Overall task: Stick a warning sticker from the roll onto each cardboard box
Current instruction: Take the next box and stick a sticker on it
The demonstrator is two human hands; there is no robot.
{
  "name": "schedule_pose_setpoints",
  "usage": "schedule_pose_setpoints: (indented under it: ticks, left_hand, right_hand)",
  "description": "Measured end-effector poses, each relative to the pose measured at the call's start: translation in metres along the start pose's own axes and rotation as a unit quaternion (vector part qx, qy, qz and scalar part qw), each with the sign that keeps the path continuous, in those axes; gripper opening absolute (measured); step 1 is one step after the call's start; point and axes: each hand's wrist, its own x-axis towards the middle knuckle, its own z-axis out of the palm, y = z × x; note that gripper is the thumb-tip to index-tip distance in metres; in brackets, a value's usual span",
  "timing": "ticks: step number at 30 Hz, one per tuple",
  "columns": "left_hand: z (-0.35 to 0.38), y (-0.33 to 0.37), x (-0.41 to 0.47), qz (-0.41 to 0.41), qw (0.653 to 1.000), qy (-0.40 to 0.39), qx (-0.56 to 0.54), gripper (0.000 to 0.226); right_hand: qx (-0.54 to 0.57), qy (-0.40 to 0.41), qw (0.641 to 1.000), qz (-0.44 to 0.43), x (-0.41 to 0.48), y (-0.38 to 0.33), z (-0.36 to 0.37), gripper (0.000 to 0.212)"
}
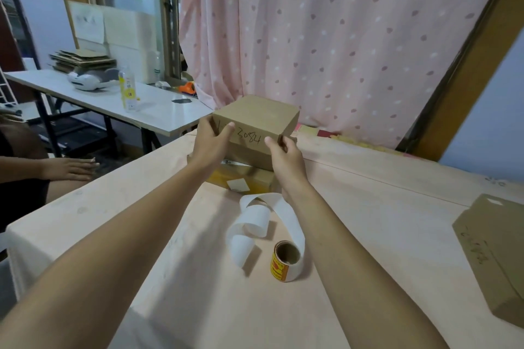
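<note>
Hands hold the top cardboard box point(256, 115) at the far edge of the pink-covered table point(368, 221). The left hand point(211, 142) grips its left corner, thumb on the near face and fingers wrapped round the side. The right hand point(285, 154) grips the right corner, thumb on the near face and fingers curled round the edge. Handwritten digits, reading roughly 3084, run across the near face between the two thumbs. This box is directly over a second cardboard box point(249, 154); whether it rests on it or is held just above cannot be told. Below those lies a flatter box with yellowish tape point(256, 180) and a small white label point(237, 185) on top. Nearer the person, between the forearms, the sticker roll point(285, 261) lies on the table with its cardboard core facing up and yellow and red stickers showing on its side. A long white backing strip point(252, 221) curls away from it in loops toward the boxes. A flattened cardboard piece point(493, 252) with writing on it lies at the right edge of the table, well apart from the roll. A pink spotted curtain point(340, 37) hangs behind. To the left stands a white table point(158, 110) carrying a clear bottle point(129, 91), an orange tape dispenser point(187, 87) and a stack of flat cardboard point(82, 61). Another person's hand point(71, 168) rests flat at the left.
</note>
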Motion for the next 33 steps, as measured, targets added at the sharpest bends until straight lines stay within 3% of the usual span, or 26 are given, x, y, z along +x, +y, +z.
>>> schedule_pose_setpoints:
  ticks: [3,11,17,24,29,33]
  left_hand:
    - [0.008,0.008,-0.012,0.020,1.000,0.011,-0.015,0.051]
    - [0.031,0.047,-0.060,-0.005,0.985,0.084,-0.148,0.032]
    - [0.043,0.068,-0.108,0.031,0.983,0.021,-0.178,0.021]
    - [0.077,0.070,-0.189,0.024,0.979,-0.060,-0.195,0.012]
    - [0.110,0.057,-0.237,-0.014,0.983,-0.089,-0.159,0.027]
    - [0.127,0.041,-0.265,-0.042,0.985,-0.105,-0.133,0.018]
  right_hand:
    - [0.035,0.021,0.999,-0.001,-0.005,0.001,-0.012,0.052]
    - [0.098,0.130,0.986,-0.024,-0.029,-0.004,-0.066,0.022]
    - [0.135,0.168,0.975,-0.053,-0.068,-0.010,-0.132,0.011]
    - [0.052,0.208,0.972,-0.098,-0.133,-0.001,-0.211,0.015]
    - [0.005,0.233,0.971,-0.050,-0.174,0.034,-0.250,0.025]
    - [-0.004,0.235,0.972,-0.016,-0.192,0.059,-0.272,0.031]
